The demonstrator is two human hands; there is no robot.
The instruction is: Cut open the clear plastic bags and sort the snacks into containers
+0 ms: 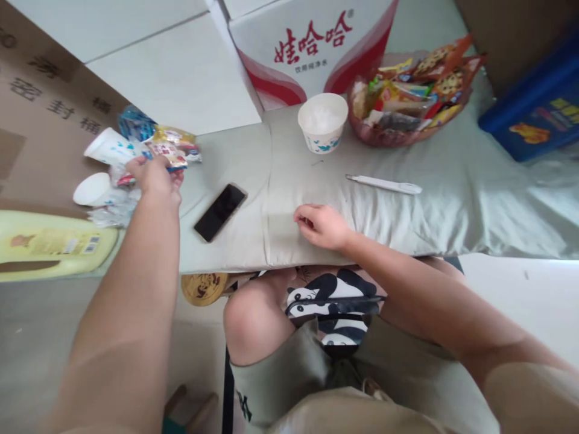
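Note:
My left hand (156, 175) reaches to the far left, its fingers closed on a small red and white snack packet (168, 154). Around it lie a tipped paper cup (108, 146) with blue print, more wrapped snacks (178, 136) and a second white cup (93, 189) on its side with clear plastic wrap (111, 211). My right hand (323, 226) rests near the table's front edge, fingers loosely curled and nothing visible in them. Beyond it stands an upright paper cup (323, 123) with white contents I cannot make out. A white pen-like cutter (384, 184) lies to its right.
A black phone (221, 212) lies on the cloth-covered table (280, 181). A clear bowl of snacks (407, 129) stands at the back right, beside a blue container (534, 96). White boxes (312, 54) line the back. A yellow jug (58, 244) lies at left.

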